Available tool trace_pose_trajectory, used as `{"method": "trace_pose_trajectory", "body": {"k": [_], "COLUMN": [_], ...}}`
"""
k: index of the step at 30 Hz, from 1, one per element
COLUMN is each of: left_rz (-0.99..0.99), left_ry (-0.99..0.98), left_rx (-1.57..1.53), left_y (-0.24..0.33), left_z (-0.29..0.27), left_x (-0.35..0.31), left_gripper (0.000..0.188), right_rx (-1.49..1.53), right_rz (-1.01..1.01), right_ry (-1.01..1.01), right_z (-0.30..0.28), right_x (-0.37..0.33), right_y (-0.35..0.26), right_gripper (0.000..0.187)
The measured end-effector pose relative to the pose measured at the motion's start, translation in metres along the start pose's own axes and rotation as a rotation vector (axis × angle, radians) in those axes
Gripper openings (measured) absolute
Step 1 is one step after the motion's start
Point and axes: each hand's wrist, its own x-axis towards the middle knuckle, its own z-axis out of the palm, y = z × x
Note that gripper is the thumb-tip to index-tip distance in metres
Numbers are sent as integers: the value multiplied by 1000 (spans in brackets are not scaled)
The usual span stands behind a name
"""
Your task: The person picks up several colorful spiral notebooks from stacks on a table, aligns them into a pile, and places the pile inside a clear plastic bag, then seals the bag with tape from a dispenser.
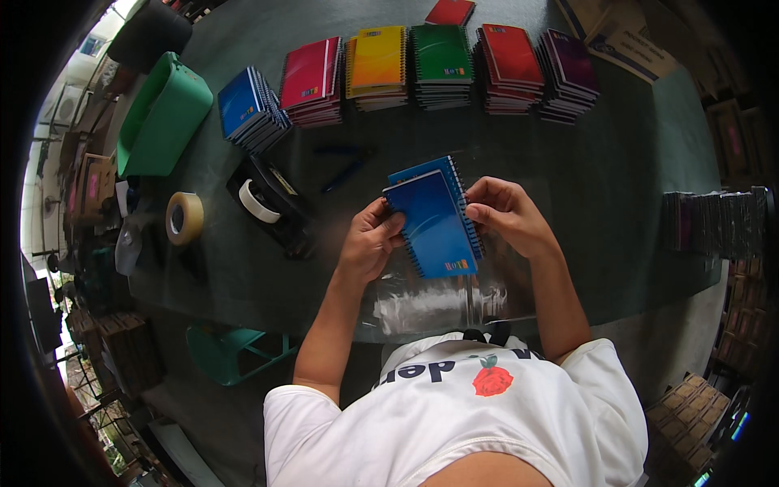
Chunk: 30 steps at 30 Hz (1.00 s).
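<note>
Glossy, rectangular blue spiral notebooks (434, 226), pinched in left hand (370, 243) and right hand (515, 217), near shiny, crinkled clear plastic film (415, 305).

Frame center: left hand (373, 239) and right hand (511, 215) pinching overlapping blue spiral notebooks (432, 223). Six colored notebook stacks (441, 61) across top. Green bin (166, 122) upper left, tape roll (194, 219) below it. Wrapped stack (722, 223) far right.

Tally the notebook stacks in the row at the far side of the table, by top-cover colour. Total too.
Blue stack: 1
Pink stack: 1
Yellow stack: 1
Green stack: 1
Red stack: 1
Purple stack: 1
Total: 6 stacks
</note>
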Motion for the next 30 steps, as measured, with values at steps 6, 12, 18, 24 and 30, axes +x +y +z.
{"method": "trace_pose_trajectory", "body": {"k": [6,12,18,24,30], "left_rz": [65,108,777,643,845], "left_ry": [188,217,391,185,-358], "left_rx": [125,677,2275,2348,1390], "left_y": [7,34,153,181,164], "left_z": [14,36,-50,-53,33], "left_x": [1,19,105,118,82], "left_gripper": [23,36,57,24,36], "right_rx": [39,232,330,324,821], "right_rz": [-6,105,124,262,339], "right_ry": [31,94,-57,-6,-257], "right_z": [-3,2,-3,-11,-34], "right_x": [5,26,57,68,65], "right_y": [14,28,17,27,25], "right_gripper": [33,37,37,27,56]}}
